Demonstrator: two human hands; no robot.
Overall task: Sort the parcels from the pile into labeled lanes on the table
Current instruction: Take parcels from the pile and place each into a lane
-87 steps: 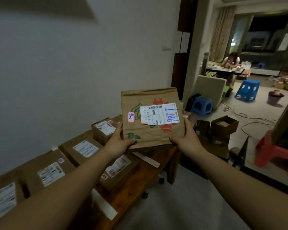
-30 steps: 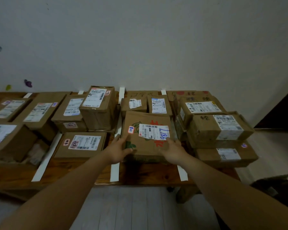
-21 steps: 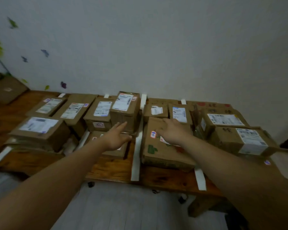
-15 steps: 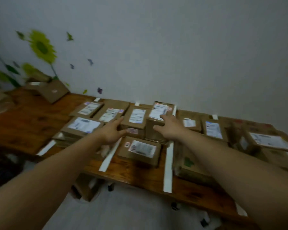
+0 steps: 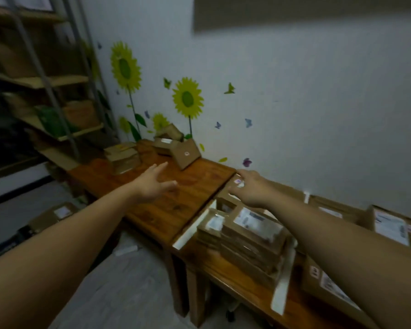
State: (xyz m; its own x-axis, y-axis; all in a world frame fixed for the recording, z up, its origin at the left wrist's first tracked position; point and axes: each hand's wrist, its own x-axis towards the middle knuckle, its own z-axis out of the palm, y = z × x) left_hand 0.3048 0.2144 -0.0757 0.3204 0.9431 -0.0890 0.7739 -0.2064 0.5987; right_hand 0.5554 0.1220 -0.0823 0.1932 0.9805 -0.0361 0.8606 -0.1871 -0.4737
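Note:
Both my hands are empty. My left hand (image 5: 155, 184) reaches out with fingers spread above the bare wooden table (image 5: 176, 205) on the left. My right hand (image 5: 252, 188) is stretched, fingers straight, over the sorted parcels (image 5: 249, 233) lying in taped lanes on the right table. Strips of white tape (image 5: 282, 288) divide those lanes. At the far end of the left table sits a small pile of cardboard parcels: a stack (image 5: 124, 157) near the shelf and tilted boxes (image 5: 176, 148) against the wall.
A metal shelf unit (image 5: 45, 91) with boxes stands at the far left. One more parcel (image 5: 55, 214) lies on the floor on the left. Sunflower and butterfly stickers decorate the white wall. Grey floor lies in front of both tables.
I set the labelled brown parcel down in a lane and let go of it. My view has swung left, and both empty hands now reach toward the left table.

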